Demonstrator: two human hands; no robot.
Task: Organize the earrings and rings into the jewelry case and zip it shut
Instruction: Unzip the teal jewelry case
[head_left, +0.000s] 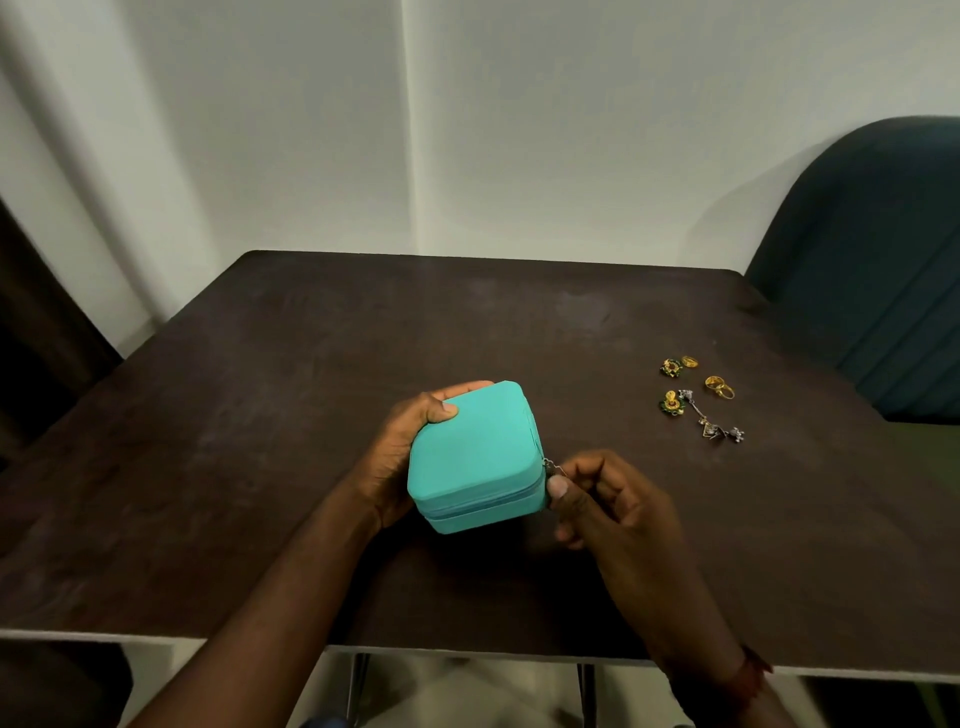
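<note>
Jewelry case (470, 457) closed, flat, corner toward viewer; left hand (402, 452) gripping side, right hand (602, 499) pinching zipper pull (555, 467).

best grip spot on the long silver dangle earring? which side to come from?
Take the long silver dangle earring at its thin middle stem, pinching from above across its width. It lies flat on the dark brown table, running diagonally, with bulky clusters at both ends. A green-gold stud earring crowds its upper end, so stay mid-length.
</note>
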